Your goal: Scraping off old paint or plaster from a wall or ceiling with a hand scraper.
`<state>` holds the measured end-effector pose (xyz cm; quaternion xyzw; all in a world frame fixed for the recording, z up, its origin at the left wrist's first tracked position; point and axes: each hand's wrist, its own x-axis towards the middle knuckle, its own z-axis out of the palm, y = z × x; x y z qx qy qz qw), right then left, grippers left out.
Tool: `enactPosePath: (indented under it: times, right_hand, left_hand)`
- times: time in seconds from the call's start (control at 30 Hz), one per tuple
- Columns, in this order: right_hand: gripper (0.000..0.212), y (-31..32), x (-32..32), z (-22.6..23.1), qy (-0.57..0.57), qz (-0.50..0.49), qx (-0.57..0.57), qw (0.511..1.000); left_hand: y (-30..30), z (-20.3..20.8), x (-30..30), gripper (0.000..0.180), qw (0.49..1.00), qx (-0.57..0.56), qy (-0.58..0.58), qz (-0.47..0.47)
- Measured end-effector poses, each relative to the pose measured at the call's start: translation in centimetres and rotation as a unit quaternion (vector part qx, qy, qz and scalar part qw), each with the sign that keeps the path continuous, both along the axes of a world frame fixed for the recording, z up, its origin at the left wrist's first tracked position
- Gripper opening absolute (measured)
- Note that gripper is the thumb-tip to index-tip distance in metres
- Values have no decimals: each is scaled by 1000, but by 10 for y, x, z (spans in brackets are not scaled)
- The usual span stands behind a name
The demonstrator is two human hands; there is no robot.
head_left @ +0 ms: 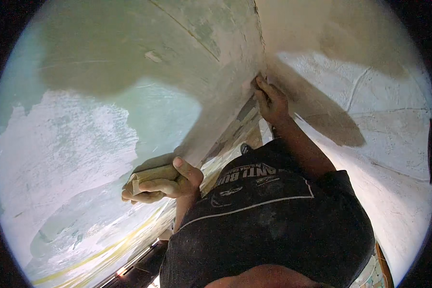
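Note:
At the lower left, my left hand (170,182) is closed round a tan folded piece that looks like sandpaper (151,175). Its thumb stands away from the fingers, and the piece lies close to the patched left wall (129,115). Higher up, my right hand (274,103) reaches into the corner where two walls meet. Its fingers are pressed together, with the tips at the corner line (262,57). Whether something small is pinched there is hidden.
White filler patches (67,129) cover part of the greenish left wall. The right wall (389,101) is pale, with ridges and seams. A crack runs up the corner. Shadows of my arms fall on both walls. Tiled floor (377,273) shows at the lower right.

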<state>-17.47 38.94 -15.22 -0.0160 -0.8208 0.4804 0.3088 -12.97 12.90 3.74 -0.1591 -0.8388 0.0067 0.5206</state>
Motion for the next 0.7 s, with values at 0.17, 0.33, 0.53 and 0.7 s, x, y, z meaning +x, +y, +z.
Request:
enactPosePath:
  times: [0.17, 0.33, 0.53, 0.7]
  right_hand:
    - [35, 2, 1, 1, 42, 14, 4, 999]
    - [32, 2, -10, 3, 57, 4, -5, 998]
    - [33, 8, -17, 6, 92, -22, 6, 996]
    - [33, 0, -25, 44, 139, -31, -41, 989]
  left_hand:
    - [-1, -6, -8, 85, 999, 34, 28, -15]
    - [0, -10, -4, 83, 997, 71, 4, -12]
    - [1, -3, 0, 84, 1000, 15, 7, 9]
    - [2, -4, -8, 76, 996, 63, 48, -52]
